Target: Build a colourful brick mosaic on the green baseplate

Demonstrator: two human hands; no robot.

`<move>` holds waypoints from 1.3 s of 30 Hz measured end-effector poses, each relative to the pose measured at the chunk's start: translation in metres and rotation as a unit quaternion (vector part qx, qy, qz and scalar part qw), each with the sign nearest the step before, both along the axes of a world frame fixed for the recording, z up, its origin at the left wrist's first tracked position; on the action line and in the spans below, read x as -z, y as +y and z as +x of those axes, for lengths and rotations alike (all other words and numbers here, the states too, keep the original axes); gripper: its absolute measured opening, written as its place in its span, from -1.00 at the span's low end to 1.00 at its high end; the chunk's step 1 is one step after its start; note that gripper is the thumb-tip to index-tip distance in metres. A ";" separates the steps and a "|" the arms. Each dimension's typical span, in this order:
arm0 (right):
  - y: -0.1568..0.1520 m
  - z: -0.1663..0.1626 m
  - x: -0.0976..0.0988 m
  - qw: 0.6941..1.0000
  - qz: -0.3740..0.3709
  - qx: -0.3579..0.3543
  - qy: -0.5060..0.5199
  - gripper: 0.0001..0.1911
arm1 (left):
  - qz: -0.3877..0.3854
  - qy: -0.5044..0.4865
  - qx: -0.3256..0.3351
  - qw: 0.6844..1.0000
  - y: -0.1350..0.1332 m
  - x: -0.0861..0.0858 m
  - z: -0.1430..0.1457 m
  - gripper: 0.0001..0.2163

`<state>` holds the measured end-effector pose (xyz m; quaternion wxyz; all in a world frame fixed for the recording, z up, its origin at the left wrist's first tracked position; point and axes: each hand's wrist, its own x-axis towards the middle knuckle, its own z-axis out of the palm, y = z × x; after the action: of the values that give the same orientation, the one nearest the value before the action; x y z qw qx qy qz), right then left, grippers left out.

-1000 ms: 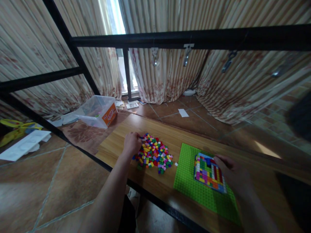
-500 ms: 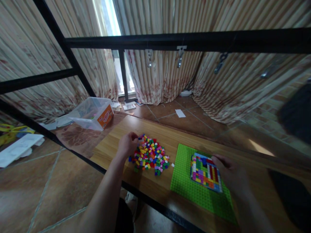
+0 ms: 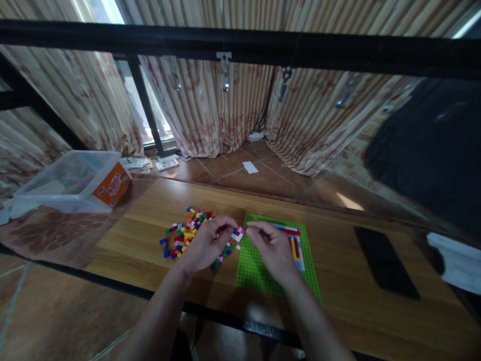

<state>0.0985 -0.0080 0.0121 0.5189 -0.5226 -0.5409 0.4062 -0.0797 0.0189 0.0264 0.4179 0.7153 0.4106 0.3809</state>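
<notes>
Over the gap between the brick pile and the baseplate, my left hand [image 3: 211, 241] is closed, pinching a few small toy bricks [image 3: 238, 233] in white, blue and pink. My right hand [image 3: 273, 250] faces it, thumb and fingertips pressed together close to the pink brick; what they hold is too small to make out. Loose colourful toy bricks [image 3: 179, 240] lie beneath and beside my left hand. Below my right hand is the green baseplate [image 3: 250, 278], bearing a multicoloured brick panel [image 3: 296, 246] that the hand partly covers. A single white brick [image 3: 238, 247] lies near the baseplate's left edge.
A black flat device [image 3: 387, 263] lies right on the wooden table [image 3: 128, 235]. Beyond the table's left end stands a clear plastic bin [image 3: 71, 185] with an orange label. A black bar [image 3: 255, 46] with hanging clips crosses ahead. A large dark shape [image 3: 424, 150] fills the upper right.
My left hand has come right from the pile with small bricks. My right hand has left the panel's right edge and moved in to meet it. The view has turned right.
</notes>
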 end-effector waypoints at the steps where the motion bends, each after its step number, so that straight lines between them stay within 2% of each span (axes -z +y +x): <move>1: 0.000 -0.001 0.001 1.000 -0.006 -0.012 0.009 -0.76 | -0.006 -0.001 0.007 1.000 0.000 0.000 0.004 -0.86; 5: 0.001 0.000 0.004 0.997 -0.037 -0.016 0.059 -0.79 | -0.023 -0.050 0.006 0.998 0.000 0.004 0.016 -0.86; 8: 0.001 0.000 0.004 0.988 -0.076 0.002 0.134 -0.74 | -0.064 -0.102 -0.005 0.993 0.000 0.008 0.025 -0.82; 11: 0.001 0.000 0.005 0.978 -0.104 0.017 0.182 -0.67 | -0.107 -0.113 0.012 0.988 0.000 0.012 0.033 -0.82; 17: -0.001 0.003 0.002 0.983 -0.091 0.012 0.157 -0.68 | -0.102 -0.068 0.016 0.992 -0.001 0.011 0.037 -0.74; 24: -0.003 0.005 -0.004 0.971 -0.129 -0.025 0.201 -0.65 | -0.119 -0.087 0.055 0.988 0.000 0.009 0.028 -0.75; 27: -0.003 0.001 0.000 0.987 -0.104 -0.018 0.118 -0.73 | -0.130 -0.087 -0.006 0.988 0.008 0.010 0.016 -0.76; 30: -0.007 -0.007 0.005 0.995 -0.044 -0.021 -0.090 -0.83 | -0.112 -0.090 -0.096 0.985 0.016 0.012 0.003 -0.78; 32: -0.012 -0.015 0.007 0.969 -0.009 -0.044 -0.244 -0.83 | -0.096 -0.069 -0.126 0.985 0.019 0.013 -0.004 -0.77; 34: -0.016 -0.022 0.008 0.932 -0.002 -0.068 -0.356 -0.80 | -0.091 -0.042 -0.127 0.987 0.019 0.014 -0.007 -0.77; 36: -0.018 -0.027 0.009 0.905 -0.011 -0.084 -0.418 -0.80 | -0.096 -0.036 -0.108 0.989 0.017 0.015 -0.008 -0.79; 39: -0.018 -0.029 0.010 0.899 -0.019 -0.091 -0.427 -0.83 | -0.115 -0.068 -0.074 0.988 0.014 0.013 -0.005 -0.84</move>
<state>0.0690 -0.0256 0.0025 0.1885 -0.6044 -0.7478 0.1999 -0.0851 0.0332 0.0131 0.4951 0.6027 0.4735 0.4092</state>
